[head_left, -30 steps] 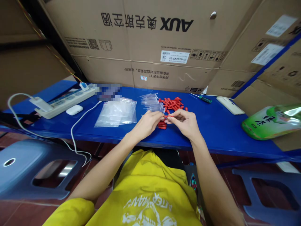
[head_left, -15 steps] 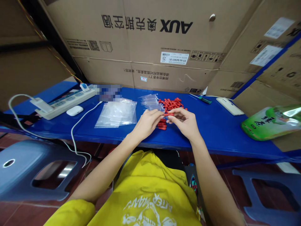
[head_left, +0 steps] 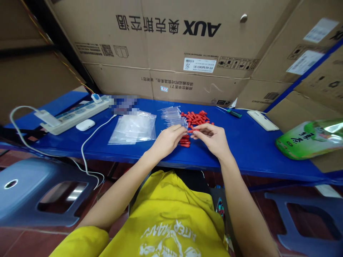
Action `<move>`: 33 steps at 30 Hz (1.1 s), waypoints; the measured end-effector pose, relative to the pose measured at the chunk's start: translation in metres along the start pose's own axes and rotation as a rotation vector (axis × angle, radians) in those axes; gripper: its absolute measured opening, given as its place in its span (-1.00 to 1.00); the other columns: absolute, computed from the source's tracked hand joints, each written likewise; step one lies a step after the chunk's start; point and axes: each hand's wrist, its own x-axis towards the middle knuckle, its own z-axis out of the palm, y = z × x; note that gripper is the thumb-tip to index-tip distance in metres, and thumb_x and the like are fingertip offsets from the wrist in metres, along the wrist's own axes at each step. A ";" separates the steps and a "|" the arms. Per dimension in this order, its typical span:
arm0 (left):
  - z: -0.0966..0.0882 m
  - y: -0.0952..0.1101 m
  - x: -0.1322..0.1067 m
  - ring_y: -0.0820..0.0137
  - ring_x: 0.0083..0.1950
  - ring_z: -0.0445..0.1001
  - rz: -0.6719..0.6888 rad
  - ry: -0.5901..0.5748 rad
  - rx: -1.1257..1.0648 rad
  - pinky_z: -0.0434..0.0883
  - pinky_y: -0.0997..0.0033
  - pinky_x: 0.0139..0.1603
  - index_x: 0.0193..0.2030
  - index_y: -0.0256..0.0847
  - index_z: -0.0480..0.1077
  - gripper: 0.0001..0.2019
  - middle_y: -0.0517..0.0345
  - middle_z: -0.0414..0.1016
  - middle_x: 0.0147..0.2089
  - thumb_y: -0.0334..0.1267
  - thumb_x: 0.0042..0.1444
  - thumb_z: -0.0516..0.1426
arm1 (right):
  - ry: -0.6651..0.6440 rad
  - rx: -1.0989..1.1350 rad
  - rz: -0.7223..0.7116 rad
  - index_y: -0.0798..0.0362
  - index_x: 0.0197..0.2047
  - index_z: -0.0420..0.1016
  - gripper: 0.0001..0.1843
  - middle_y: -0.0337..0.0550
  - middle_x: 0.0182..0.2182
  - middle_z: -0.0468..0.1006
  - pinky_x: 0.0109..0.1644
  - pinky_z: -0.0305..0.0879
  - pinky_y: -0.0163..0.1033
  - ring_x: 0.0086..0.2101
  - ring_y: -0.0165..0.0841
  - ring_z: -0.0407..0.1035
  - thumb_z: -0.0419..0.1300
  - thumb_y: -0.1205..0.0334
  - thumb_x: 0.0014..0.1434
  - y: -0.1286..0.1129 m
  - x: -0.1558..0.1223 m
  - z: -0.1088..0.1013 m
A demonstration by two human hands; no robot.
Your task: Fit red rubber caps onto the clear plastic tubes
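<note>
My left hand (head_left: 168, 139) is closed, fingertips pinched around a thin clear dropper tube that the fingers mostly hide. Facing it, my right hand (head_left: 214, 139) pinches a red rubber bulb (head_left: 193, 131) between thumb and forefinger, its narrow end towards the left fingertips. Whether the tube's end sits inside the bulb is too small to tell. Just beyond the left hand lies a row of clear dropper tubes (head_left: 171, 115). A heap of loose red bulbs (head_left: 198, 117) spreads behind both hands. Below the fingers, several red bulbs (head_left: 184, 142) lie side by side.
Clear zip bags (head_left: 131, 130) lie on the blue table (head_left: 241, 151) at left, near a white earphone case (head_left: 85, 124) and power strip (head_left: 77, 116). A screwdriver (head_left: 233, 113), a phone (head_left: 262, 120) and a green drink bottle (head_left: 302, 140) are at right. Cardboard (head_left: 160, 46) stands behind.
The right hand and its red bulb have shifted very slightly to the right. The left hand stays nearly in place, and the things on the table lie as before.
</note>
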 end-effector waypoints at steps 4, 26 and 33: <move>0.001 0.000 0.000 0.28 -0.08 0.51 0.021 -0.001 0.010 0.44 0.34 -0.02 -0.02 -0.23 0.46 -0.68 0.02 0.50 -0.15 -0.23 0.55 -0.10 | 0.013 0.009 -0.017 0.00 -0.30 0.66 -0.69 -0.17 -0.41 0.73 -0.18 0.69 -0.07 -0.40 -0.21 0.67 0.55 -0.02 0.04 0.001 0.000 0.001; -0.001 0.001 0.000 0.28 -0.12 0.50 0.038 0.005 -0.022 0.43 0.33 -0.06 -0.04 -0.22 0.45 -0.67 0.00 0.51 -0.17 -0.21 0.54 -0.12 | 0.017 -0.010 -0.040 0.00 -0.32 0.65 -0.67 -0.17 -0.43 0.72 -0.19 0.70 -0.09 -0.41 -0.21 0.67 0.54 -0.06 0.05 -0.002 -0.002 0.006; 0.000 0.000 0.000 0.28 -0.11 0.52 0.042 0.008 -0.034 0.44 0.33 -0.05 -0.04 -0.20 0.46 -0.67 0.00 0.52 -0.16 -0.21 0.54 -0.11 | 0.021 -0.016 -0.043 0.00 -0.33 0.65 -0.65 -0.17 -0.43 0.72 -0.20 0.70 -0.09 -0.41 -0.21 0.67 0.54 -0.08 0.04 -0.003 -0.002 0.006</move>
